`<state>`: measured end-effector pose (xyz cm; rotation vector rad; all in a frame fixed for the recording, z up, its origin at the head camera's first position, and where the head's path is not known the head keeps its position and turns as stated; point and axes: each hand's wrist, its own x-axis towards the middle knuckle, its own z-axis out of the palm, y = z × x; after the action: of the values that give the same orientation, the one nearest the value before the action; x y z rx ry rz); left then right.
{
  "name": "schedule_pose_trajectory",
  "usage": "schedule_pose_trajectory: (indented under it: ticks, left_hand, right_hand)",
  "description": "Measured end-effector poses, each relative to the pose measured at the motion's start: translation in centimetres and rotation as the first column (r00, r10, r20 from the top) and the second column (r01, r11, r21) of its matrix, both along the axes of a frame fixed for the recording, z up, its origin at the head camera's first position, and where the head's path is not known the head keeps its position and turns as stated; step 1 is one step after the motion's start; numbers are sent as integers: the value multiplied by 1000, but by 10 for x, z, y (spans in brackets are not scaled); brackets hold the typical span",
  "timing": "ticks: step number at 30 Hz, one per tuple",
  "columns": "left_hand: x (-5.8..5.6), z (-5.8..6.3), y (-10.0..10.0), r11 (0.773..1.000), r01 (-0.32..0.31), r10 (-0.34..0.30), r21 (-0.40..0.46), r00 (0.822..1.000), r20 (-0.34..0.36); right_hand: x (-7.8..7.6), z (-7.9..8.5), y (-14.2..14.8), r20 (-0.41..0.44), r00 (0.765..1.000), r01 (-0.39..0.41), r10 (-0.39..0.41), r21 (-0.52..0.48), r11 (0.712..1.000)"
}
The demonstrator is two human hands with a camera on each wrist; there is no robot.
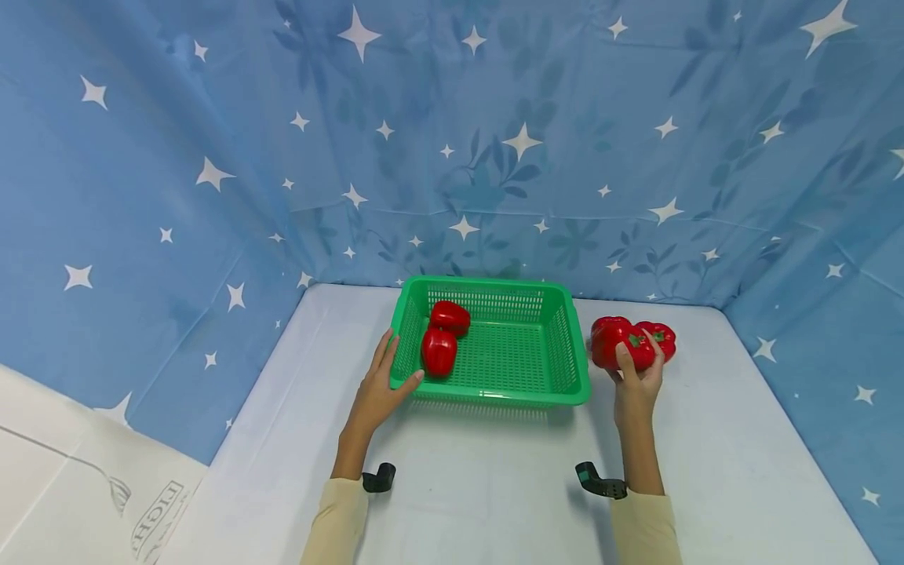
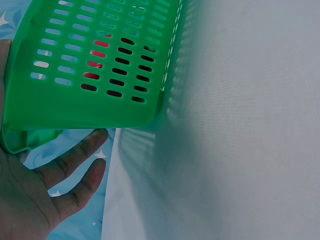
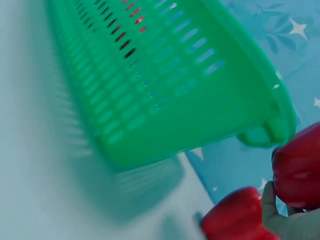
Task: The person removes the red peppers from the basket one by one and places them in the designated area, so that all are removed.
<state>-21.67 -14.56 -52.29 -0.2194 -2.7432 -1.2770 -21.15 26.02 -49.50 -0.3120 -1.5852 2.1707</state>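
Observation:
My left hand (image 1: 376, 394) rests at the near left corner of a green plastic basket (image 1: 494, 394). Its thumb lies along the front rim and its fingers reach up the left side; in the left wrist view two fingers stretch out under the basket's end. Two red bell peppers (image 1: 439, 352) lie in the left part of the basket. To the right of it, my right hand (image 1: 639, 388) grips a red bell pepper (image 1: 606, 349) between thumb and fingers. Behind that hand sits another bell pepper (image 1: 667, 337), and more red shows just behind the held one.
The basket stands on a white-covered table (image 1: 466, 486). Blue curtains (image 1: 452, 157) with white stars enclose the back and sides. Dark wrist straps with cameras (image 1: 600, 480) stick out inward from both wrists.

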Motion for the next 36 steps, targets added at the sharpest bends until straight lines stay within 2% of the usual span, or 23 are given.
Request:
schedule_pose_trajectory:
  ticks: [9,14,19,27,36]
  left_hand:
    - [0,-2,0,1000,-6,6,13,1000,-8]
    - [0,-3,-1,1000,4,-4,16,1000,-17]
    - [1,-4,-1,1000,3,-3,16,1000,-21]
    - [0,-6,1,1000,-11,11,16,1000,-23]
    - [-2,-4,1,1000,-13,14,11,999,-41]
  right_hand:
    - [11,-28,8,149,985,76,-87,80,994]
    - [13,-39,10,265,956,76,-129,202,976]
    - [11,-45,10,346,926,52,-150,278,959]
    - [5,-51,12,383,914,-1,-133,331,944]
    - [-3,-51,14,375,914,20,-153,336,942]
